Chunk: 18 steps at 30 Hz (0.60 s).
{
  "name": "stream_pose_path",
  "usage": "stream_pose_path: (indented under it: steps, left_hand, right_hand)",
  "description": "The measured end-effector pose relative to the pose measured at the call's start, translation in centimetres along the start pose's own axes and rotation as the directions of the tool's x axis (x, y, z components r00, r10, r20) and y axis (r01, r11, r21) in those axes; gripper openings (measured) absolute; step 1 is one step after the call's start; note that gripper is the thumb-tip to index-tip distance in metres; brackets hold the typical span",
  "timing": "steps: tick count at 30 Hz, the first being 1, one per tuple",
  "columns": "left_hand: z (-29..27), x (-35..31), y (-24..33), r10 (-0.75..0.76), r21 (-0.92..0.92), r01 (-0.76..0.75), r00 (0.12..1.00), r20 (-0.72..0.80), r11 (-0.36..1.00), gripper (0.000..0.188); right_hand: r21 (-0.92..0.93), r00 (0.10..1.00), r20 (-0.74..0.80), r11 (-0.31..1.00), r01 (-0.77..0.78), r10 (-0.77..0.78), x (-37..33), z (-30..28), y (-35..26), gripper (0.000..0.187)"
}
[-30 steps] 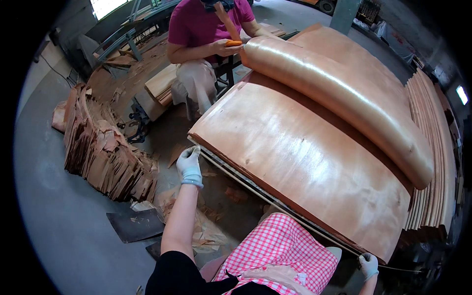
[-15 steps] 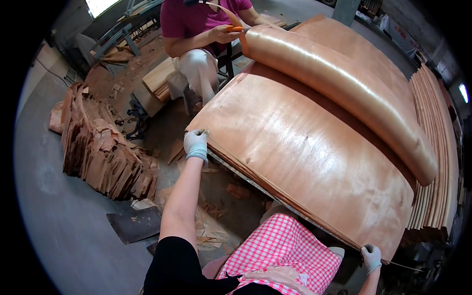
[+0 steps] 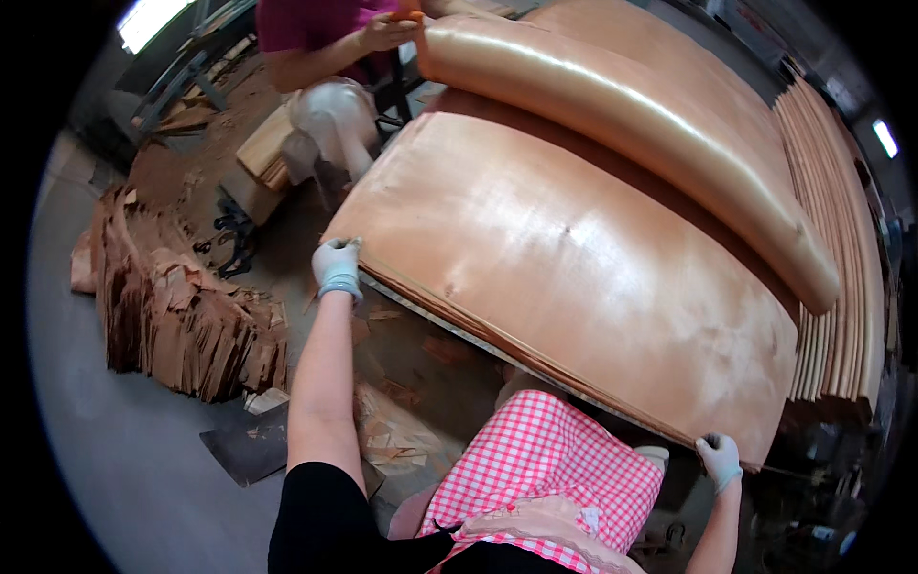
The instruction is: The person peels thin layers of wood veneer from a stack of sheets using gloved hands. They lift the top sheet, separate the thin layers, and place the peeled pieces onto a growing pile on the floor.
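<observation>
A wide, thin reddish-brown wood veneer sheet (image 3: 564, 239) lies on a stack of similar sheets in front of me. My left hand (image 3: 338, 263), in a white glove, is closed on the sheet's near edge close to its left corner. Toward the right end of that same edge, my right hand (image 3: 718, 457), also gloved, pinches the sheet, fingers pressed together. Across the far side of the stack, a veneer is curled over into a long roll (image 3: 622, 120). A co-worker's hand (image 3: 389, 33) with something orange touches the roll's left end.
Upright bundles of veneer scraps (image 3: 177, 306) stand on the floor at left. A dark flat panel (image 3: 247, 445) lies near my left arm. More layered veneer sheets (image 3: 827, 258) are stacked at right. The seated co-worker's knee (image 3: 332, 115) is beyond the far left corner.
The view has shifted, so the stack sits a little higher and further left. Both my hands keep their hold on the near edge. The co-worker's hand stays by the roll's end.
</observation>
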<state>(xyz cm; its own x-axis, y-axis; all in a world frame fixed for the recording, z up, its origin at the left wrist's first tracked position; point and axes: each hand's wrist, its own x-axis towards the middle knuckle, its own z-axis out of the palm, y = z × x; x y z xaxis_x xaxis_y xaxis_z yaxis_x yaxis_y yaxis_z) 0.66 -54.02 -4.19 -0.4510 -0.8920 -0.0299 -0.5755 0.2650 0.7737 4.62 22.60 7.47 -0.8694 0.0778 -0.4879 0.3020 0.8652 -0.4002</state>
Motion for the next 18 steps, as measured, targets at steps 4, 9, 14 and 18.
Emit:
stream_pose_path:
  steps: [4, 9, 14, 18]
  left_hand:
    - [0.4, -0.6, 1.6, 0.024, 0.010, -0.025, 0.996, 0.086, 1.000, 0.025]
    - [0.5, 1.3, -0.7, 0.037, -0.103, -0.022, 0.988, 0.150, 0.994, 0.024]
    - [0.1, 4.4, -2.8, 0.075, -0.027, -0.073, 0.994, 0.085, 0.997, 0.045]
    - [0.2, 2.7, -1.2, -0.011, 0.163, 0.023, 0.997, -0.074, 0.986, 0.077]
  right_hand:
    - [-0.256, 0.991, -0.086, 0.963, 0.078, -0.103, 1.6, 0.3, 1.8, 0.036]
    - [-0.246, 0.999, -0.046, 0.969, -0.013, 0.002, 3.0, -0.7, 1.4, 0.039]
    - [-0.219, 0.993, -0.050, 0.969, -0.115, 0.107, 4.2, -0.3, 2.8, 0.042]
    - [-0.199, 0.981, -0.044, 0.961, -0.194, 0.189, 4.6, 0.9, 2.8, 0.046]
